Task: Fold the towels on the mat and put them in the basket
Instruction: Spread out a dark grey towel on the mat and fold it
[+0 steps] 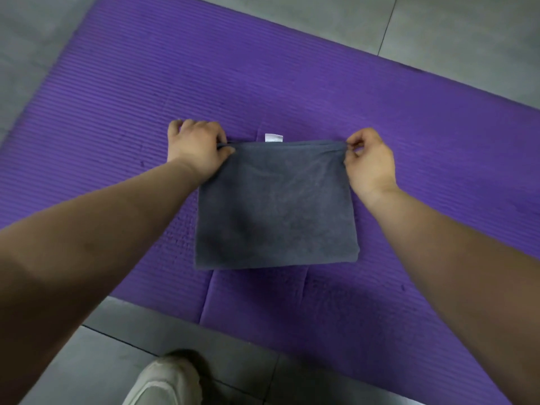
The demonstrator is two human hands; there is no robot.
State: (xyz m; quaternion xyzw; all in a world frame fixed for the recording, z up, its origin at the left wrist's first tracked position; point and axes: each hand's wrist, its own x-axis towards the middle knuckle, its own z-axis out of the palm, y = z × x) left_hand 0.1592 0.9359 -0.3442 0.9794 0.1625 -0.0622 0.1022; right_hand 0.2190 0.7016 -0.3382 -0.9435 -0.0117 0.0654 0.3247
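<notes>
Dim, flat light. A soft shadow crosses the dark grey terry towel; wide-angle distortion bends the ribbed purple foam mat; the pale shoe is blurred.

The floor is laid in large, smooth grey tiles; it shows in three patches, at 10 to 11 o'clock, at 12 to 2 o'clock and at 6 to 7 o'clock; a thin dark grout line runs down from the top edge at 1 o'clock; another seam slants across the tiles at 7 o'clock; the light is soft and even, the tiles matte with faint mottling; no wall or furniture is in view.
</notes>
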